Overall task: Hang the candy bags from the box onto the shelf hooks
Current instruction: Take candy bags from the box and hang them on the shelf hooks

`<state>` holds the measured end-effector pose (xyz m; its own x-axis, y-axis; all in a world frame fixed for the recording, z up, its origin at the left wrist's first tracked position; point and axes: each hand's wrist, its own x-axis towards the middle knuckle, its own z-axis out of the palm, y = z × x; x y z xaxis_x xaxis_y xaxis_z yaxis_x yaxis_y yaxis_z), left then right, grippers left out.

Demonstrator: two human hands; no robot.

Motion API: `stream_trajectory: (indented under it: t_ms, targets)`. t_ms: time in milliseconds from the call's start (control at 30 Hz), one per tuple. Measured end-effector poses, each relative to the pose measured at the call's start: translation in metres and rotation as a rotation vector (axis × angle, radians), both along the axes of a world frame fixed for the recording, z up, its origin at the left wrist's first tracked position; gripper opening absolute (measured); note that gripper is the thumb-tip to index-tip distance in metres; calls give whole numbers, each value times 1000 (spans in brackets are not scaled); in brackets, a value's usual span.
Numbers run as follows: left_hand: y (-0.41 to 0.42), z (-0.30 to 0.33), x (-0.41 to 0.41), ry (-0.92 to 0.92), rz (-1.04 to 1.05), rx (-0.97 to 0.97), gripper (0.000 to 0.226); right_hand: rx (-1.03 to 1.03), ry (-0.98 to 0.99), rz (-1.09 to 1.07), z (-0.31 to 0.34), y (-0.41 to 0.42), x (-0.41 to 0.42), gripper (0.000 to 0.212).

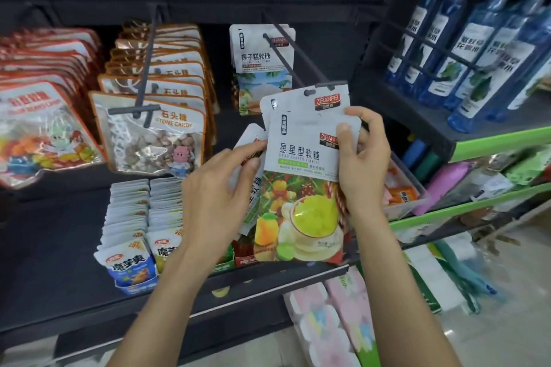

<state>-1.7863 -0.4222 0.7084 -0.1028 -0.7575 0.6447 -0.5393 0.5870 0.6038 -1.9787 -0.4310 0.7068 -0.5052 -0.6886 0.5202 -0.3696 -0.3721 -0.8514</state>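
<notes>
Both forearms reach up from the bottom edge toward the dark shelf. Left hand point(220, 188) pinches the left side of a fanned bunch of candy bags point(301, 158), thumb and fingertips on the edges of the rear packs. Right hand point(362, 155) curls round the bunch's right edge, thumb pressed on the front pack's upper corner. So each hand's grip is closed on the bags, neither free.

Bags sit just below and in front of the tip of the near hook point(286, 53); the rearmost pack's hang slot looks at or right by the tip, but can't tell if it's threaded yet. One coconut-candy bag point(262, 68) already hangs further back on that hook. No box visible w/ certainty.

Risks, as a judgement: several packs are held at once and fanned, so hang holes prob. aren't lined up; pushing the lot on together could miss the tip, tear a slot, or leave one pack off. Loosening the left-hand pinch to guide a hole may let rear packs slip down onto the small pouches point(131, 217) on the shelf below. Stone candy bags point(155, 134) on the next hook are near enough to get knocked by an elbow or wrist.
</notes>
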Motion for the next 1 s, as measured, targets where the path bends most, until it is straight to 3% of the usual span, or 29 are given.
stream_trajectory:
  t_ms: [233, 567, 633, 833, 1000]
  targets:
    - [2, -30, 17, -116, 90, 57, 27, 15, -81, 87, -11, -23, -1, 14]
    - [1, -43, 36, -206, 213, 78, 27, 56, 196, -55, -9, -90, -4, 7]
    - [2, -45, 39, -211, 226, 64, 27, 69, 214, -32, -12, -96, -5, 15]
    - [7, -48, 42, -200, 207, 22, 28, -46, 184, -107, -19, -53, -25, 2]
    - [14, -40, 39, -183, 181, 19, 26, -129, 156, -106, -8, 8, -44, 19]
